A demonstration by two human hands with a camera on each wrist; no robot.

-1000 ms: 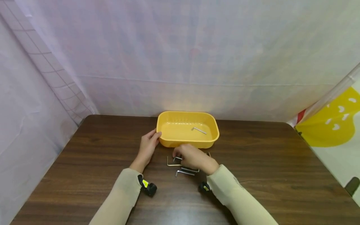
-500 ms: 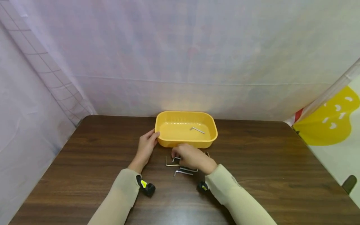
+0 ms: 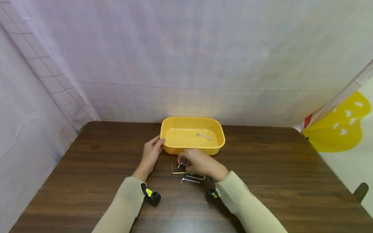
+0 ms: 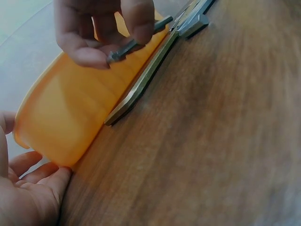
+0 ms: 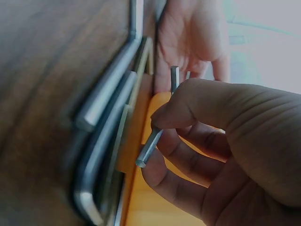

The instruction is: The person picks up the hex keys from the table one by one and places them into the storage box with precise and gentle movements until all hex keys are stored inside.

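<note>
Pinching a small silver L-shaped hex key point(image 5: 157, 129) between thumb and curled fingers, the right hand point(image 3: 199, 164) holds it lifted just off the dark brown wood-grain table point(image 3: 262, 181), right in front of the near wall of the shallow yellow plastic tray point(image 3: 192, 149). In the right wrist view the key's shaft runs up past the thumb with its cut end pointing down, so the grip sits near the middle of the shaft, probably to keep the thin piece from swivelling.

The left hand point(image 3: 151, 152) holds nothing: its fingers lie straight and relaxed against the tray's left near corner, palm toward the wall, a placing that would steady the light tray against sliding. The left wrist view shows the same fingertips point(image 4: 49, 176) touching the orange-yellow wall.

Beside the right hand, more metal hex keys point(image 3: 189, 179) lie flat on the table in a loose cluster just before the tray's near edge, near the middle of the table; at least 3 show, though the hand hides part of the group, so the count is uncertain. A brass-coloured one point(image 3: 175, 171) lies furthest left. 1 silver hex key point(image 3: 204, 136) already rests on the tray floor, toward its right far side.

Pale cloth hangs behind the table's far edge.
</note>
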